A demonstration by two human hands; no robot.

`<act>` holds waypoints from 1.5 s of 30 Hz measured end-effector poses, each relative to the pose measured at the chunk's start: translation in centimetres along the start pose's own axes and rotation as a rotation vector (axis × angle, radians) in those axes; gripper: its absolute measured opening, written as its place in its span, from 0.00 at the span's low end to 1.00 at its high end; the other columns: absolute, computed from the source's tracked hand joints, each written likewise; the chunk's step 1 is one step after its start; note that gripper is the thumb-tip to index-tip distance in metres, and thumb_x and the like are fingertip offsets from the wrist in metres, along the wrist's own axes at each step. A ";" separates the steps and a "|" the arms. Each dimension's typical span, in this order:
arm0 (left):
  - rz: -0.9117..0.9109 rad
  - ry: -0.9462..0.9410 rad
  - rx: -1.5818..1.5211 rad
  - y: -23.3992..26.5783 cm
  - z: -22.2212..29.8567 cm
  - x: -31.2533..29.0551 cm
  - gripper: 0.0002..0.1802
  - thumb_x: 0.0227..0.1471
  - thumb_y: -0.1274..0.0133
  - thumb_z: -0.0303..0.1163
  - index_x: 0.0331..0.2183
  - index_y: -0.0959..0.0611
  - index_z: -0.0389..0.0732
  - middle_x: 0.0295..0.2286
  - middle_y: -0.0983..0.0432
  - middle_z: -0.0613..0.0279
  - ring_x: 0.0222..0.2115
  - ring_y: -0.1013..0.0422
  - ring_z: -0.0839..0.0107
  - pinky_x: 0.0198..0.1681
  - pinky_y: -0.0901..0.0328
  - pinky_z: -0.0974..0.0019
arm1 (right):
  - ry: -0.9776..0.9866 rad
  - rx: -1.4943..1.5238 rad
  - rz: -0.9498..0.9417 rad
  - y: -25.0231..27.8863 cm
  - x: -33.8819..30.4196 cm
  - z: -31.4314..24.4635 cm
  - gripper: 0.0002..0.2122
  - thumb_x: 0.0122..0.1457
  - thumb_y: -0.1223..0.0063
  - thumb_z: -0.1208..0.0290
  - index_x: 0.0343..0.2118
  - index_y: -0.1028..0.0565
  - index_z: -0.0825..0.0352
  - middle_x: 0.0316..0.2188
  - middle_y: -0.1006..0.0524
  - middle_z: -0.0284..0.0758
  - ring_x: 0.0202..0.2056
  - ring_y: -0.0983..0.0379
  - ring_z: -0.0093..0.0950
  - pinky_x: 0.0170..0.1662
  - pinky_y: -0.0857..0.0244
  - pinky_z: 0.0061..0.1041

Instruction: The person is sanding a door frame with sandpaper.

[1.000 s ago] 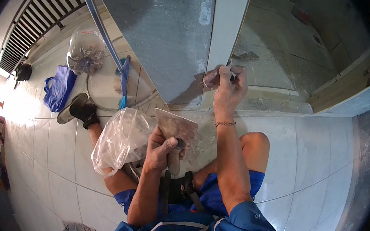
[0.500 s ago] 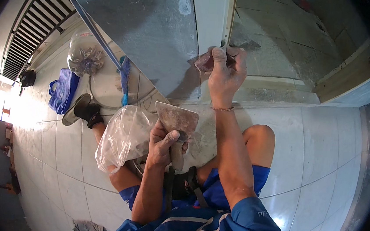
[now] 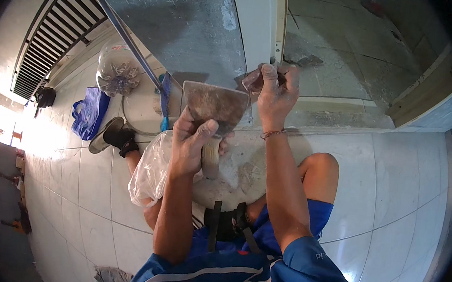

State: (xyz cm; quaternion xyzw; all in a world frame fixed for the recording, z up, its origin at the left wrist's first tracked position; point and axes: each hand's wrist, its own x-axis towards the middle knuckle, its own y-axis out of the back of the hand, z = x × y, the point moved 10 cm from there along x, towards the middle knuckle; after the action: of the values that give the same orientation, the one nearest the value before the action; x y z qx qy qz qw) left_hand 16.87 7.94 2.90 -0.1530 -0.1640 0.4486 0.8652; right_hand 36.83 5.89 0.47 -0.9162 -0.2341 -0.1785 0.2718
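My left hand (image 3: 189,144) is closed round the wooden handle of a wide putty knife (image 3: 215,105). Its dusty, brown-stained blade points away from me, in front of the grey panel. To its right, my right hand (image 3: 277,100), whitened with dust, pinches a small flat reddish-brown scraper blade (image 3: 253,80). That hand is at the foot of a white door post (image 3: 261,26), where its fingers partly hide the blade. Whether the blade touches the post I cannot tell.
A large grey panel (image 3: 166,23) stands ahead on the left. Beside my left forearm sits a clear plastic bag (image 3: 151,169). Farther left are a blue bag (image 3: 90,113) and a clear rounded plastic container (image 3: 118,72). A raised sill (image 3: 335,115) crosses the doorway.
My left hand has moved forward with the putty knife, bringing its blade near my right hand. The right hand has shifted only slightly.
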 end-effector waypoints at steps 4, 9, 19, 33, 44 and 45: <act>0.006 0.065 0.097 -0.1 -1.0 1.4 0.16 0.49 0.45 0.32 0.39 0.27 0.36 0.28 0.25 0.55 0.20 0.29 0.74 0.19 0.34 0.73 | 0.049 -0.113 0.031 1.0 -1.2 1.5 0.09 0.52 0.46 0.72 0.24 0.34 0.68 0.20 0.31 0.33 0.22 0.35 0.24 0.26 0.41 0.22; 0.015 0.078 0.146 0.0 -1.7 0.2 0.17 0.48 0.44 0.33 0.40 0.27 0.37 0.28 0.24 0.58 0.23 0.28 0.75 0.20 0.34 0.74 | 0.330 -0.280 0.077 -0.4 -0.4 -3.2 0.08 0.55 0.49 0.73 0.24 0.36 0.67 0.17 0.30 0.31 0.17 0.35 0.17 0.21 0.41 0.16; -0.017 0.073 0.111 0.3 -2.3 0.3 0.18 0.49 0.44 0.33 0.41 0.28 0.36 0.30 0.25 0.57 0.25 0.28 0.73 0.20 0.34 0.73 | 0.077 -0.120 0.081 -0.9 1.0 -3.2 0.10 0.50 0.44 0.72 0.23 0.33 0.70 0.22 0.34 0.37 0.25 0.37 0.32 0.30 0.42 0.29; 0.023 0.139 0.041 1.4 -3.6 -2.5 0.18 0.50 0.46 0.30 0.42 0.28 0.36 0.33 0.25 0.55 0.26 0.27 0.71 0.20 0.34 0.72 | 0.368 -0.355 -0.012 -1.8 1.0 -5.9 0.12 0.48 0.41 0.69 0.21 0.35 0.68 0.22 0.36 0.36 0.26 0.38 0.37 0.28 0.43 0.34; 0.052 0.134 0.046 1.5 -3.8 -2.2 0.17 0.49 0.45 0.31 0.41 0.28 0.35 0.33 0.25 0.55 0.26 0.28 0.70 0.19 0.35 0.73 | 0.409 -0.405 0.036 -1.7 0.6 -5.9 0.11 0.49 0.43 0.69 0.22 0.34 0.68 0.22 0.35 0.35 0.25 0.38 0.33 0.30 0.43 0.30; 0.057 0.136 0.047 1.6 -3.9 -2.2 0.17 0.49 0.45 0.31 0.41 0.28 0.35 0.33 0.25 0.55 0.26 0.28 0.70 0.19 0.35 0.73 | 0.359 -0.365 0.032 -1.4 0.4 -5.0 0.12 0.48 0.41 0.69 0.22 0.34 0.68 0.23 0.34 0.37 0.26 0.37 0.35 0.29 0.43 0.33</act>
State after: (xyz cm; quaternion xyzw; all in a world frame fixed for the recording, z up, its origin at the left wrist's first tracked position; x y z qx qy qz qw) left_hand 16.14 6.50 -1.60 -0.1672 -0.0899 0.4654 0.8645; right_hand 35.43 4.18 5.25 -0.9074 -0.1314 -0.3733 0.1416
